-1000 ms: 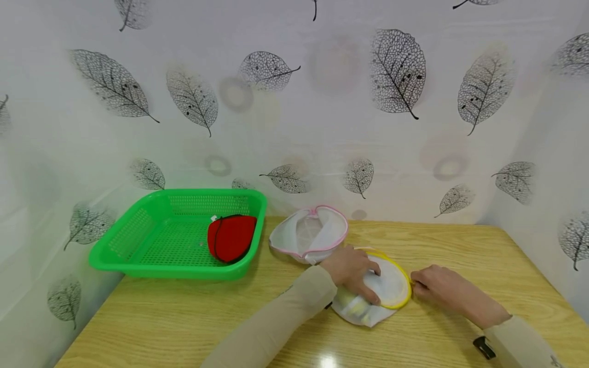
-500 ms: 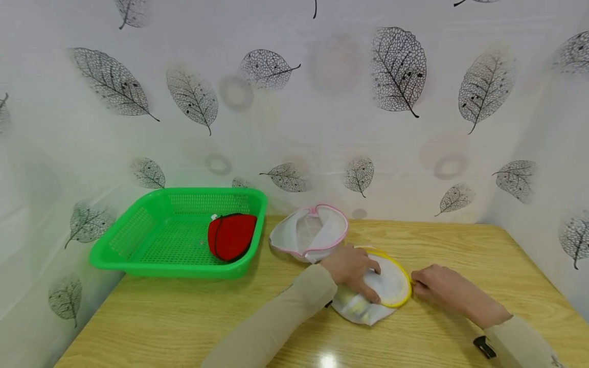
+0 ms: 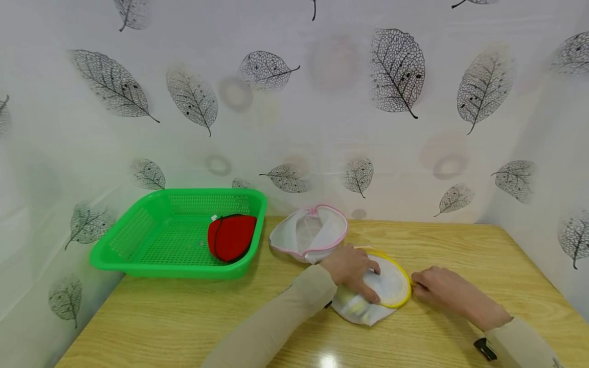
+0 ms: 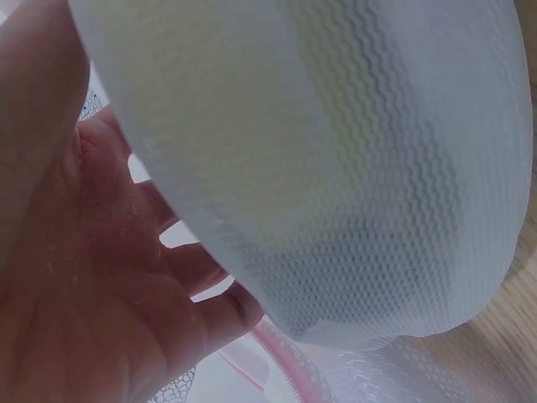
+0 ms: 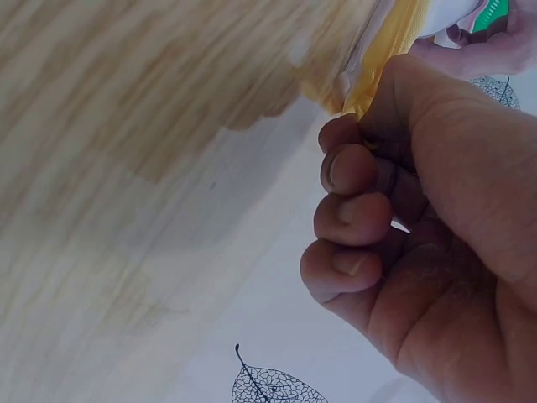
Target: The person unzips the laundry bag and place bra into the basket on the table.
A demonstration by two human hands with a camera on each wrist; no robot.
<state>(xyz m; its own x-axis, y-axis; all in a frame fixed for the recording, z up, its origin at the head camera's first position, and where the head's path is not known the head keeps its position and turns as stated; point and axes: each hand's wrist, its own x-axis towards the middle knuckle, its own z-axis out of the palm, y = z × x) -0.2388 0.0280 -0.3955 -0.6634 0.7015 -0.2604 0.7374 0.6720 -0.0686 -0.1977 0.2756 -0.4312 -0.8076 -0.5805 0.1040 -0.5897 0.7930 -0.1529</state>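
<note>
A white mesh laundry bag (image 3: 388,286) with yellow zip edging lies on the wooden table, something pale yellow showing through its mesh (image 4: 252,109). My left hand (image 3: 352,273) lies over its left part, thumb toward me and a finger across the top; in the left wrist view the fingertips go behind the mesh. At the bag's right end, my right hand (image 3: 444,291) pinches the end of the yellow zip edging (image 5: 390,54) between thumb and index finger, other fingers curled. Whether a zip pull is in that pinch, I cannot tell.
Behind my left hand stands a second white mesh bag (image 3: 282,237) with pink edging, its mouth spread. A green plastic basket (image 3: 170,271) at the left holds a red pouch (image 3: 232,237) with black cord. A leaf-patterned curtain (image 3: 313,122) hangs along the table's back edge.
</note>
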